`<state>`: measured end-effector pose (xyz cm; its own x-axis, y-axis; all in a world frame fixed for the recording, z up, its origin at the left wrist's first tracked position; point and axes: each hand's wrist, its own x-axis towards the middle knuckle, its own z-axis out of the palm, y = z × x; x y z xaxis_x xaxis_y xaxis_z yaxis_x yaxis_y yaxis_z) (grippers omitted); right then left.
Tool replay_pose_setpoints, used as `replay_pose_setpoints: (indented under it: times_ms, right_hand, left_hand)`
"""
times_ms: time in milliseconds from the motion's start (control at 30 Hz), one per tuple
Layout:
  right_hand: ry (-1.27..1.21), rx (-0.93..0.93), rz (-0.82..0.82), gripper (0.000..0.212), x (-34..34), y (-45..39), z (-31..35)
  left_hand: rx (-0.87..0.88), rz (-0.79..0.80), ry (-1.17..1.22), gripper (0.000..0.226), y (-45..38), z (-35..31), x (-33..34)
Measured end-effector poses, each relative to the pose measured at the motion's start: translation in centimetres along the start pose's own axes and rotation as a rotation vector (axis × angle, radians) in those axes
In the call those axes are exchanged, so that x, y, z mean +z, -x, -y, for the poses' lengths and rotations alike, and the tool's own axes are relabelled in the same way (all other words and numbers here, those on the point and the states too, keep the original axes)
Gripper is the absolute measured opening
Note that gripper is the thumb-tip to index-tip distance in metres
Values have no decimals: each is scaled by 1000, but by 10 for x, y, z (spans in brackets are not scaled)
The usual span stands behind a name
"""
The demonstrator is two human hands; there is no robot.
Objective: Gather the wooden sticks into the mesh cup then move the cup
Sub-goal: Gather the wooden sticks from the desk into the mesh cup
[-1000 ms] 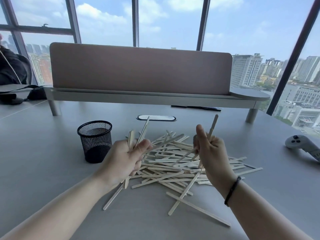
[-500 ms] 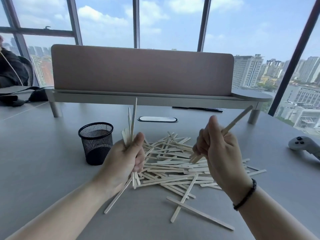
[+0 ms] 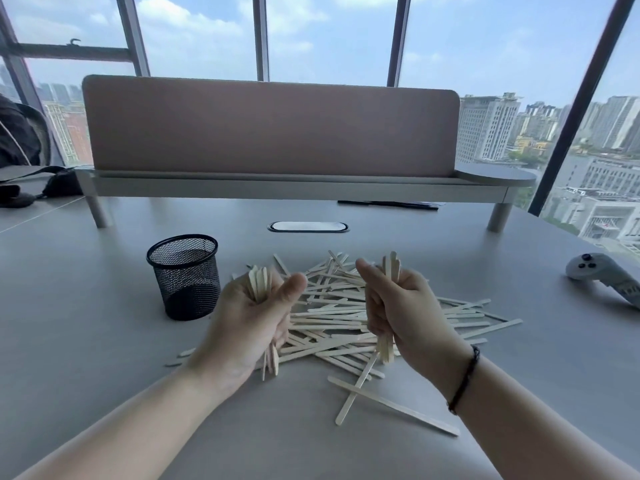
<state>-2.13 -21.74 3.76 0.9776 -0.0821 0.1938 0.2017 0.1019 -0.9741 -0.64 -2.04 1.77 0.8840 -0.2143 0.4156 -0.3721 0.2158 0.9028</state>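
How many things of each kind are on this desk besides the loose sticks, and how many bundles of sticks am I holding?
Mesh cup: 1
Loose pile of wooden sticks: 1, too many sticks to count
Held stick bundles: 2, one in the left hand, one in the right hand
Grey handheld controller: 1
Desk divider shelf: 1
Total: 6
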Motion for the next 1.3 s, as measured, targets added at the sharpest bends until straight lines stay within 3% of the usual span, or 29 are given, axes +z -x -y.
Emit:
replay_pose_setpoints:
  times_ms: [133, 333, 500, 633, 833, 1100, 1300]
  right_hand:
    - [-69, 37, 19, 57, -3, 0, 5]
    - [-112, 86, 30, 58, -3, 1, 8]
    - [-42, 102, 16, 62, 2, 1, 11]
    - [-114, 152, -10, 62, 9, -3, 26]
    - [-256, 196, 67, 55, 76, -23, 32]
    - [-217, 19, 92, 66, 197, -82, 77]
    - [-83, 48, 56, 46, 235, -110, 49]
  left_hand:
    - [8, -7, 29, 59, 0, -3, -1]
    - [-199, 67, 209, 73, 3, -17, -1]
    - [-271, 35, 184, 58, 2, -19, 2]
    - [-261, -8, 207, 60, 0, -31, 3]
    - [-229, -215, 220, 53, -24, -73, -25]
    - [-114, -666, 148, 59, -93, -125, -105]
    - [-147, -662, -144, 45, -107, -89, -130]
